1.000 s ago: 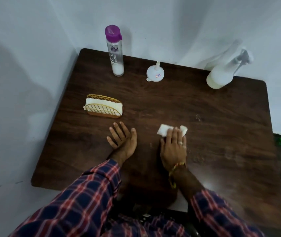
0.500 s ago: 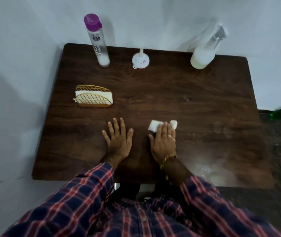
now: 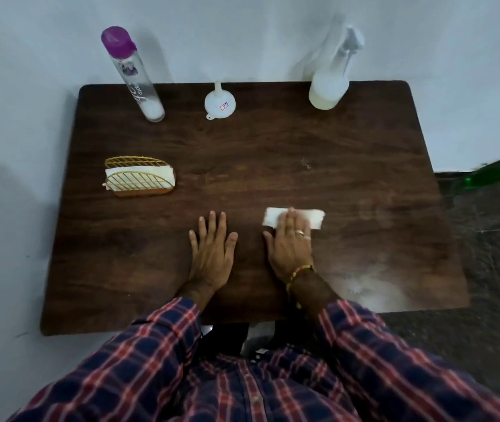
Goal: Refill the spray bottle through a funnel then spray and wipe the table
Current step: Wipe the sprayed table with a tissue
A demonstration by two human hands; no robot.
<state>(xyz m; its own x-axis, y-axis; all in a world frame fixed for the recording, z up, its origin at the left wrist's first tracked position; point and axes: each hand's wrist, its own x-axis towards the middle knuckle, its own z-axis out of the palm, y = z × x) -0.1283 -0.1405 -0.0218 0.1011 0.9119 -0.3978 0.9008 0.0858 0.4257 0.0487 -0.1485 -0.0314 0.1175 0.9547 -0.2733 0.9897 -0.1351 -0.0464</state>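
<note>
Napkin holder (image 3: pixel 140 177) beyond my flat left hand (image 3: pixel 212 251), funnel (image 3: pixel 220 102) and spray bottle (image 3: pixel 330 83) far ahead, folded tissue (image 3: pixel 294 218) under my right hand (image 3: pixel 291 245) fingers, pressed flat

A pale, plain wall (image 3: pixel 242 32) stands behind and to the left of the furniture, with faint soft shadows cast on it. The floor (image 3: pixel 492 269) at the right is dark stone-like tile with thin light joint lines. A green bottle-shaped object (image 3: pixel 492 176) lies on the floor near the wall base, blurred. Glare reflects off the near right portion of the dark wood surface. Lighting is dim and diffuse overall.
</note>
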